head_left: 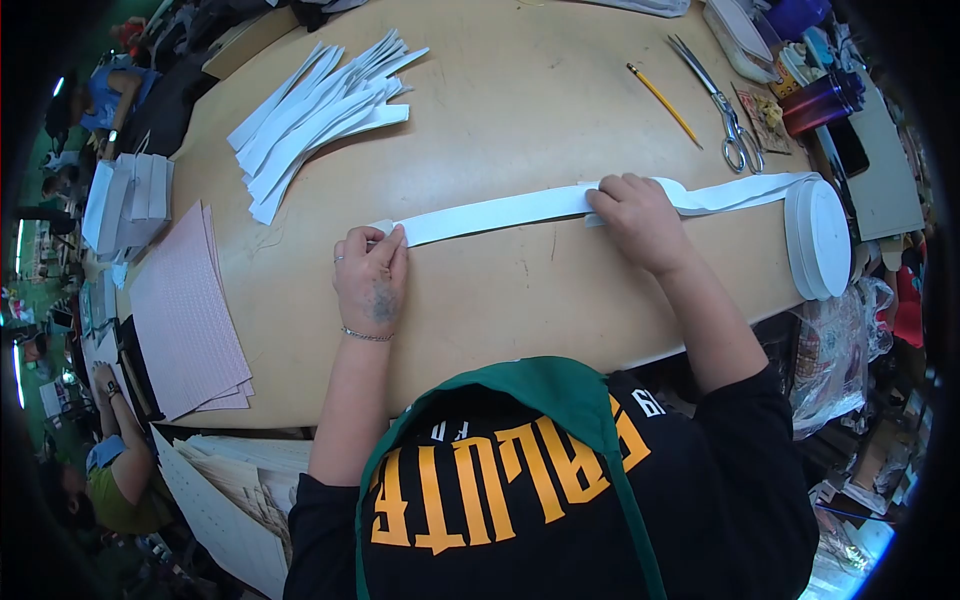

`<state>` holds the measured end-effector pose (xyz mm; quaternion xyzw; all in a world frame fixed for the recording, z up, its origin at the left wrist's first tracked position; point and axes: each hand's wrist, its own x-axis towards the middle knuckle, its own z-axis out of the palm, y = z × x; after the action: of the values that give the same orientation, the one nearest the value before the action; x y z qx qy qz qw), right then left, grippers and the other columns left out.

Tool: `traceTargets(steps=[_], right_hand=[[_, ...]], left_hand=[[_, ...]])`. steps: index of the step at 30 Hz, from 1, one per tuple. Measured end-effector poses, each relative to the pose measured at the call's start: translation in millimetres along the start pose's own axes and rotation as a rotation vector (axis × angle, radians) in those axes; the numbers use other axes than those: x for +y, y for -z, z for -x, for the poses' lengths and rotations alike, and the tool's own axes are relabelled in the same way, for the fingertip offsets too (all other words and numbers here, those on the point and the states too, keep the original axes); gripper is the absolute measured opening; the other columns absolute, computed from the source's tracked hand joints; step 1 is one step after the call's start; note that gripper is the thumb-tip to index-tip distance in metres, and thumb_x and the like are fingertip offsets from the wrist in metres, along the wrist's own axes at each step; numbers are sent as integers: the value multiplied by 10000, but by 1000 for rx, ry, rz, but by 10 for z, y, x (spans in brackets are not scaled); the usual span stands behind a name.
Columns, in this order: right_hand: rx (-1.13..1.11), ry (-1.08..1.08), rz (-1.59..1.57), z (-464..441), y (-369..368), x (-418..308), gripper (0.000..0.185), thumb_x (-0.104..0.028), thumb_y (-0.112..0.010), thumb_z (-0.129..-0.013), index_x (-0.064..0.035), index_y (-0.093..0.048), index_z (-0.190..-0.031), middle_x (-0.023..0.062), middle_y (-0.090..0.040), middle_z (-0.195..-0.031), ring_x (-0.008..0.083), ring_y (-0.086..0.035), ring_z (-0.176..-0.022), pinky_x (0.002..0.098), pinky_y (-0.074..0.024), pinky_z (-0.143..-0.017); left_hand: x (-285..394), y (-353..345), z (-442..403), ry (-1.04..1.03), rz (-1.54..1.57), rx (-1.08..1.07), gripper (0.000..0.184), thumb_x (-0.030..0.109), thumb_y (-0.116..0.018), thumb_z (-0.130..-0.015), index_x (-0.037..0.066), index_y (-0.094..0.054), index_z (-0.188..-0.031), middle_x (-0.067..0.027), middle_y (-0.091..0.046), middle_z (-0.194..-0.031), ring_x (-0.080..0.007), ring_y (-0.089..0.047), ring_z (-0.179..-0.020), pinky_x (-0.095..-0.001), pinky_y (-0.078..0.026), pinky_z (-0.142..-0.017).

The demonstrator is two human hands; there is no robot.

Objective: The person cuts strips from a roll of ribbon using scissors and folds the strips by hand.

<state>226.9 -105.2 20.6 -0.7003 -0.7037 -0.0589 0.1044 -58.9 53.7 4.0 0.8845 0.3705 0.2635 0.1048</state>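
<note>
A white strip (pixel 490 215) stretches across the wooden table, running from a white roll (pixel 822 238) at the table's right edge. My left hand (pixel 372 275) pinches the strip's left end between thumb and fingers. Farther right, my right hand (pixel 640 220) is closed on the same strip, where a short piece of its lower layer peeks out under my fingers. Between my right hand and the roll the strip lies loose and slightly twisted. A pile of cut white strips (pixel 325 115) rests at the upper left.
Pink patterned sheets (pixel 190 310) lie at the left. Toward the upper right are a yellow pencil (pixel 665 106), scissors (pixel 722 105), a dark bottle (pixel 820 103) and a phone (pixel 848 148). White boxes (pixel 130 205) stand at the left edge. Other people sit at far left.
</note>
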Motion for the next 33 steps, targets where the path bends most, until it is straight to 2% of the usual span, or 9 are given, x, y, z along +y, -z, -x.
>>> traceTargets(steps=[4, 10, 21, 25, 28, 30, 33], right_hand=[[53, -73, -23, 100, -34, -117, 272, -84, -537, -752, -91, -592, -1019, 55, -544, -883, 228, -549, -852, 353, -458, -693], [30, -55, 23, 142, -54, -142, 364, -87, -534, -758, -79, -596, -1117, 84, -546, -952, 243, -548, -874, 345, -463, -706], [-9, -110, 20, 123, -36, -194, 350, -90, -523, -769, -79, -607, -1108, 80, -536, -959, 245, -538, -890, 370, -451, -713], [13, -97, 23, 132, -34, -212, 364, -79, -526, -762, -79, -608, -1117, 79, -533, -943, 248, -537, -873, 372, -450, -705], [9, -87, 28, 139, -42, -210, 376, -72, -524, -760, -84, -604, -1127, 90, -537, -987, 253, -539, -871, 373, -455, -716], [3, -88, 58, 138, -22, -233, 374, -67, -519, -761, -62, -597, -1127, 101, -537, -1044, 258, -536, -903, 373, -457, -732], [-23, -48, 82, 116, -10, -259, 371, -60, -507, -767, -14, -581, -1127, 119, -526, -1131, 273, -523, -987, 374, -461, -779]], left_hand=[[-6, -10, 9, 7, 3, 6, 134, 67, -684, -772, 70, -710, -903, -76, -566, -839, -238, -511, -758, -334, -442, -666], [2, -8, -4, 2, -4, 13, 122, 68, -684, -773, 65, -708, -892, -73, -563, -835, -236, -514, -765, -333, -445, -672], [-12, -29, 24, 31, 7, 21, 137, 84, -689, -770, 75, -708, -905, -70, -565, -853, -236, -520, -768, -341, -456, -669], [-59, -66, 29, -10, -42, 77, 97, 150, -697, -756, 151, -715, -852, -25, -552, -837, -221, -534, -757, -348, -472, -587], [-46, -52, 31, -7, -37, 73, 101, 135, -693, -759, 137, -715, -858, -35, -558, -833, -227, -532, -755, -345, -468, -602], [-23, -33, 31, 17, -15, 56, 116, 97, -687, -763, 106, -716, -875, -56, -569, -833, -232, -527, -749, -335, -458, -647], [-21, -28, 27, 15, -37, 63, 108, 107, -688, -764, 113, -716, -869, -46, -567, -823, -222, -525, -738, -330, -458, -635]])
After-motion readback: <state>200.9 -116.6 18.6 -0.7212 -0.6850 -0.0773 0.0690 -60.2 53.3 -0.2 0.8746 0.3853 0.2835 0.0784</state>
